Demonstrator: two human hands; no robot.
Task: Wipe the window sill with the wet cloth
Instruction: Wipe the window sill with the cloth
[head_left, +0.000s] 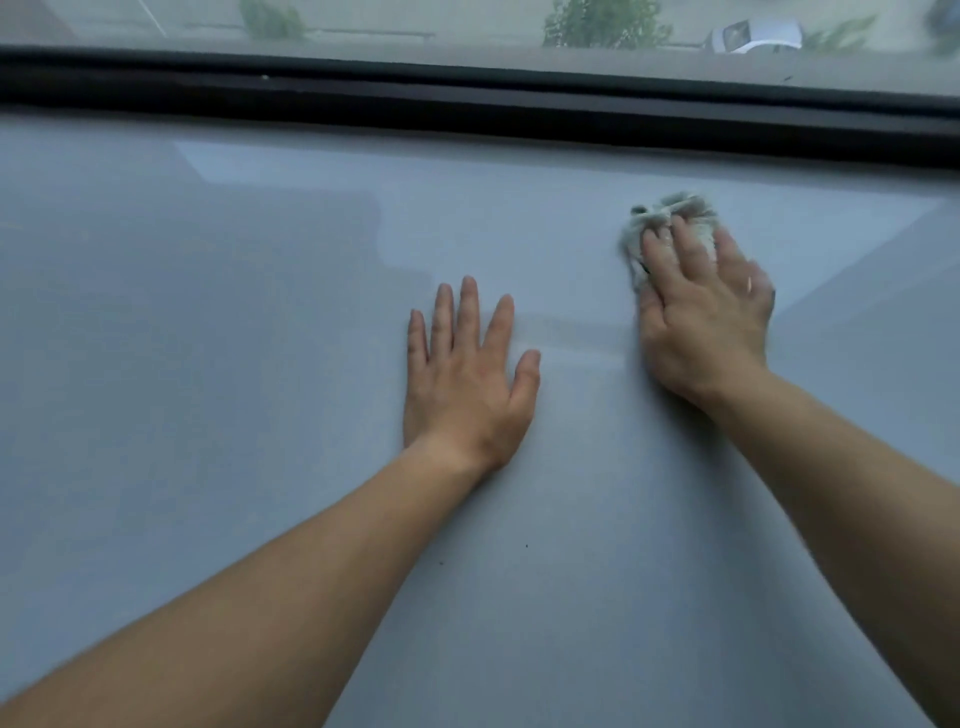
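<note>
Right hand pressed the cloth flat near the window frame; left hand lay open on the sill, loads of bare room leftward.

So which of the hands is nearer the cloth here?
Right. The right hand lies on top of the cloth, pressing it to the window sill. The left hand rests flat on the sill, apart from the cloth, to its left and nearer the person.
</note>
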